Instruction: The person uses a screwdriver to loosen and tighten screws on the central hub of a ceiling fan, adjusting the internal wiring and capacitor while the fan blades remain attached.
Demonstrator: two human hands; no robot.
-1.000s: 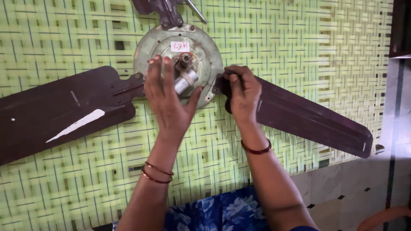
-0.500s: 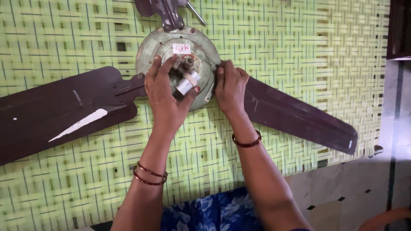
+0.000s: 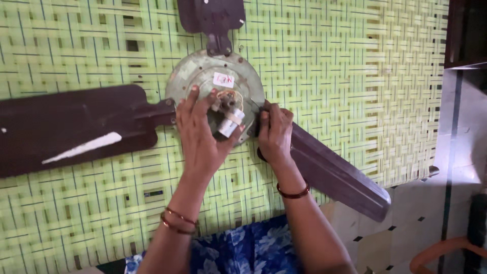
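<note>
A ceiling fan lies on a green woven mat (image 3: pixel 355 66). Its round grey motor housing (image 3: pixel 195 76) has a small white sticker and three dark brown blades: a left blade (image 3: pixel 76 127), a right blade (image 3: pixel 335 175) and a top blade (image 3: pixel 210 15). My left hand (image 3: pixel 200 137) rests on the housing, fingers spread, its thumb beside a small silver cylinder (image 3: pixel 229 124) with wires at the hub. My right hand (image 3: pixel 274 134) grips the root of the right blade where it meets the housing. Both wrists wear bangles.
Blue flowered cloth (image 3: pixel 238 251) covers my lap at the bottom edge. Pale tiled floor (image 3: pixel 406 218) lies to the right of the mat. An orange curved tube (image 3: pixel 439 251) sits at the bottom right, and dark furniture (image 3: pixel 464 33) stands at the top right.
The view has moved closer. The right blade has swung downward, from nearly level to steeply slanted. My right hand has stayed at its root; my left hand has stayed on the housing.
</note>
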